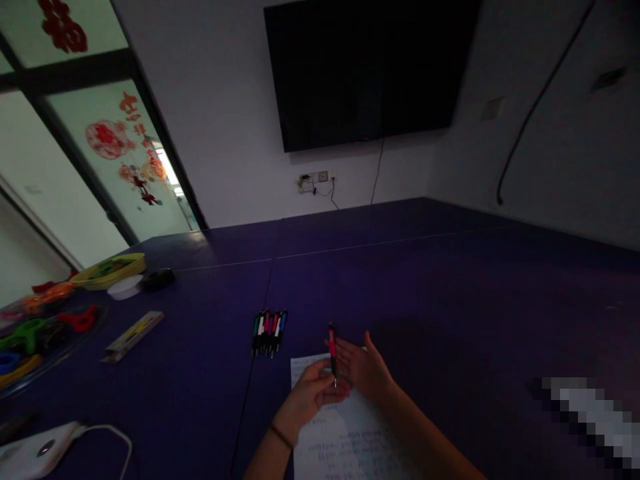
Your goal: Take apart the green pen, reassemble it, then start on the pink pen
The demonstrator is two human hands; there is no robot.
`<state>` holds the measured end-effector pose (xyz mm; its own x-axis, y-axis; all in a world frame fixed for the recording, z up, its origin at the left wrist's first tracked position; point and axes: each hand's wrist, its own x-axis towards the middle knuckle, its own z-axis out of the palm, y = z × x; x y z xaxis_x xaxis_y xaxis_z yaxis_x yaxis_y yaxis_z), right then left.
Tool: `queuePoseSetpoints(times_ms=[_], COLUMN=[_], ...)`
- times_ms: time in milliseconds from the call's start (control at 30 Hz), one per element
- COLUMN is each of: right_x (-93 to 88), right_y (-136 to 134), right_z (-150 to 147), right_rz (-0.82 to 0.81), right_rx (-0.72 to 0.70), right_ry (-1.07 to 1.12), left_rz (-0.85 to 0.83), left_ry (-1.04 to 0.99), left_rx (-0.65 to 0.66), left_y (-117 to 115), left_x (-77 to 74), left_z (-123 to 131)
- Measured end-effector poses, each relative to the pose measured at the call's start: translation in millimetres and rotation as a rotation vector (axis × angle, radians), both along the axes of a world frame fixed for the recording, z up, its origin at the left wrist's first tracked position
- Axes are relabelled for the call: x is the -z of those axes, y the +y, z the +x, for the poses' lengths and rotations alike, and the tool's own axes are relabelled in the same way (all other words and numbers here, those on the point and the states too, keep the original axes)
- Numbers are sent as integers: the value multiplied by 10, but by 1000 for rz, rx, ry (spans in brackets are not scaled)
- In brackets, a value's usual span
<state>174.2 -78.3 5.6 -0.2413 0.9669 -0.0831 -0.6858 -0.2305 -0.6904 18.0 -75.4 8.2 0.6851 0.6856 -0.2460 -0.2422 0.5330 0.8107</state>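
Between my two hands a pink and black ballpoint pen (pixel 333 350) stands nearly upright, its silver tip pointing down. My left hand (pixel 313 393) pinches it near the tip between thumb and fingers. My right hand (pixel 367 370) has its palm turned up and its thumb and fingers apart; its fingertips lie close behind the pen, and whether they touch it I cannot tell. Beneath both hands lies a white sheet of paper (pixel 345 447) covered in writing. Several pens (pixel 269 333) in different colours sit side by side in a row to the left of the paper.
On the left of the purple table (pixel 200 387) are a long thin box (pixel 134 337), a clear tray with colourful scissors (pixel 80 321), a yellow basket (pixel 133 265), a white round lid (pixel 126 287) and a white device (pixel 45 450) with a cable. A blurred pixelated patch lies at right.
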Motion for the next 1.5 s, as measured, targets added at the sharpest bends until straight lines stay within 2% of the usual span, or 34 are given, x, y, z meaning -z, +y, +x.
queuePoseSetpoints(times_ms=[267, 467, 633, 767, 900, 1033, 1133, 1267, 1500], right_x=[-1, 42, 104, 78, 9, -5, 22, 32, 1], right_y=[-27, -14, 14, 3, -26, -26, -8, -7, -45], right_z=[7, -9, -8, -5, -30, -56, -56, -46, -50], right_rz=[21, 31, 32, 16, -21, -57, -56, -61, -42], right_rx=[-32, -13, 0, -19, -11, -54, -68, -11, -67], right_ry=[-28, -100, -81, -58, 23, 60, 82, 118, 130], left_rz=[-28, -138, -213, -202, -126, -30, -24, -21, -63], left_ry=[-115, -222, -292, -294, -246, -108, -102, -158, -199], left_rx=[57, -37, 8, 11, -7, -87, -128, -71, -25], left_y=[-1, 51, 75, 74, 67, 69, 75, 64, 35], left_x=[-16, -36, -85, -97, -33, 61, 84, 46, -23], left_z=[1, 21, 5, 1, 9, 11, 3, -13, -13])
